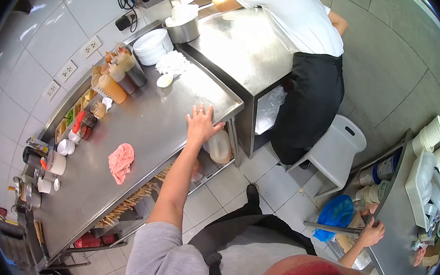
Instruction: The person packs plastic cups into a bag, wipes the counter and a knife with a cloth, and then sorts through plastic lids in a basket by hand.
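My left hand point(201, 124) lies on the steel worktable point(159, 111) near its front right corner. Its fingers are spread and it holds nothing. To its left, a crumpled pink cloth point(122, 163) rests on the same surface. Farther back are a small white dish point(164, 80), crumpled white cloth or paper point(172, 63) and a stack of white plates point(152, 46). On the other side, my right hand point(371, 232) rests on the edge of a steel counter point(393, 227), its fingers loosely extended and nothing visible in them. A blue plastic bag point(334, 215) hangs close by.
Sauce bottles point(113, 88) and small containers line the wall side. A person in a white shirt point(295, 13) leans over the adjoining steel counter point(243, 45). A white stool point(332, 150) stands behind that person. Paper cups point(428, 134) and a white basket point(421, 187) sit at right.
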`<action>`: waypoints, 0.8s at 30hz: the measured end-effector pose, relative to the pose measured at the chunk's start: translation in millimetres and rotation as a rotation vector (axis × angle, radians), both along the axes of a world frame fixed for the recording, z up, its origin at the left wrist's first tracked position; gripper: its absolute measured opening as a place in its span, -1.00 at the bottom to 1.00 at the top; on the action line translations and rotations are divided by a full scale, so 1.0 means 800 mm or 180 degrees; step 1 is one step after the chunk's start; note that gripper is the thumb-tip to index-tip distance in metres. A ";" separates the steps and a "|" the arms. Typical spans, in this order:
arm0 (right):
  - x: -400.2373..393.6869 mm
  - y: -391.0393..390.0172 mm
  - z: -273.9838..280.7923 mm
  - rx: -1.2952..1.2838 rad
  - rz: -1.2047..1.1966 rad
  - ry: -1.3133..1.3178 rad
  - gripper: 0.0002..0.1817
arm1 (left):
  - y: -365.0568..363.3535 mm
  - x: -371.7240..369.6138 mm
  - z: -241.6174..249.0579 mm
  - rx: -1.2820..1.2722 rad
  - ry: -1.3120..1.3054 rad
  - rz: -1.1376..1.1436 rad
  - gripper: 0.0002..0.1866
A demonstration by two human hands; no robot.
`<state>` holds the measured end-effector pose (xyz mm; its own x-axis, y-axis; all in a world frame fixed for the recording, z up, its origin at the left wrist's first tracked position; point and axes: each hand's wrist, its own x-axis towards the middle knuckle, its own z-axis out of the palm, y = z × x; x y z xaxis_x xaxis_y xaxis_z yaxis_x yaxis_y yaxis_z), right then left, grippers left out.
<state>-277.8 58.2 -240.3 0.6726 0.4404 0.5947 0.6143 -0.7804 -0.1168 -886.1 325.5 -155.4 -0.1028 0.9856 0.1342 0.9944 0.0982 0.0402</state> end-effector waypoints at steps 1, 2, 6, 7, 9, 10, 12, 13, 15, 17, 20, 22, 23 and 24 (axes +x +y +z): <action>-0.001 0.000 0.001 -0.0014 -0.0028 0.0020 -0.58 | -0.001 0.000 0.001 0.0004 -0.0010 -0.0010 -0.18; -0.002 0.000 0.001 -0.0019 -0.0029 0.0018 -0.58 | -0.001 0.000 0.001 0.0007 -0.0020 -0.0022 -0.18; -0.004 0.002 0.002 0.0007 -0.0050 -0.0003 -0.58 | 0.000 0.000 -0.002 0.0042 -0.0025 -0.0037 -0.18; -0.005 0.001 0.003 0.0001 -0.0093 -0.0008 -0.58 | -0.001 0.000 -0.001 0.0039 -0.0032 -0.0040 -0.18; -0.005 0.000 0.003 0.0019 -0.0083 -0.0037 -0.58 | 0.000 0.001 0.000 0.0050 -0.0039 -0.0044 -0.18; -0.005 0.002 0.003 0.0032 -0.0063 -0.0062 -0.59 | 0.000 0.001 -0.001 0.0048 0.0005 -0.0045 -0.19; -0.012 0.004 0.011 -0.0040 -0.0078 0.0087 -0.60 | 0.000 -0.001 -0.004 0.0018 0.0035 -0.0011 -0.19; -0.015 0.004 0.017 -0.0130 -0.0098 0.0223 -0.61 | 0.001 -0.003 -0.007 0.0051 0.0042 -0.0053 -0.19; -0.008 0.004 0.010 -0.0069 -0.0107 0.0141 -0.61 | 0.000 -0.004 -0.014 0.0092 -0.0029 -0.0024 -0.20; -0.001 0.006 0.008 -0.0014 -0.0151 0.0145 -0.59 | -0.001 -0.006 -0.015 0.0108 -0.0022 -0.0115 -0.25; -0.010 0.008 0.017 -0.0197 -0.0127 0.0200 -0.60 | -0.002 -0.011 -0.014 0.0096 -0.0086 -0.0195 -0.27; 0.021 0.007 -0.012 0.0127 0.0121 -0.0009 -0.50 | -0.005 -0.011 -0.016 0.0126 -0.0153 -0.0181 -0.29; 0.016 0.005 -0.002 -0.0073 -0.0029 -0.0176 -0.57 | -0.006 -0.013 -0.015 0.0149 -0.0155 -0.0273 -0.31; 0.000 0.001 0.012 -0.0265 -0.0196 -0.0326 -0.63 | -0.007 -0.015 -0.015 0.0182 -0.0150 -0.0209 -0.31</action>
<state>-278.2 59.2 -230.9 0.6375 0.4508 0.6247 0.5703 -0.8214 0.0108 -898.4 320.2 -167.2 -0.0458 0.9813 0.1870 0.9955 0.0292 0.0907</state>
